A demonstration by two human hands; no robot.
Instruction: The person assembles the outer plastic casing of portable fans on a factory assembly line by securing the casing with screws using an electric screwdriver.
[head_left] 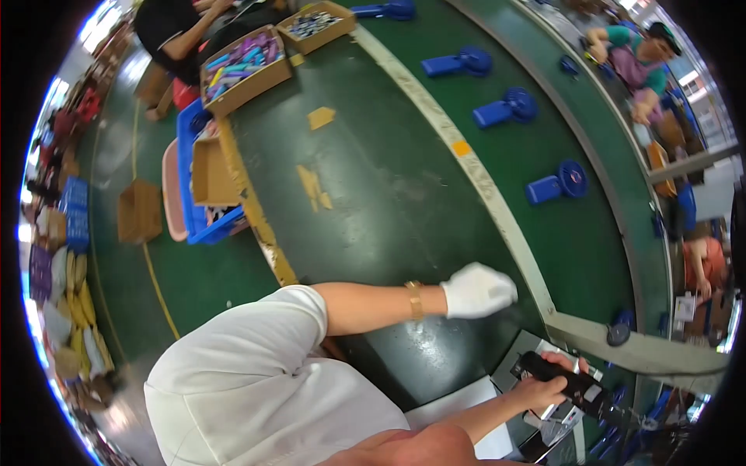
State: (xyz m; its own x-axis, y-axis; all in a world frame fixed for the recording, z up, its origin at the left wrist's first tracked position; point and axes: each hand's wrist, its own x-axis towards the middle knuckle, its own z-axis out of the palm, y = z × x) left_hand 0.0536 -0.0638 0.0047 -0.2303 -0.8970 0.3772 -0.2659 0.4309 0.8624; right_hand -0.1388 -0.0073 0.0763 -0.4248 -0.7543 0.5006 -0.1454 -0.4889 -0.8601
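My left hand (480, 292), in a white glove, hovers over the green worktop beside the pale rail of the conveyor. Its fingers are curled closed, and what they hold, if anything, is hidden. At the lower right my bare right hand (542, 391) is wrapped around a black cylindrical power tool (571, 385), which looks like an electric screwdriver and is tilted down to the right. Under that hand is a metal box-like fixture (513, 363), partly covered by the tool and my arm. Next to it lies a white sheet (497, 441).
Blue handheld fans (505, 109) lie spaced along the green conveyor belt (482, 171). At the far left end stand a carton of coloured parts (256, 87), a carton of small parts (342, 31) and a blue crate (185, 147). Co-workers (641, 62) sit across the belt.
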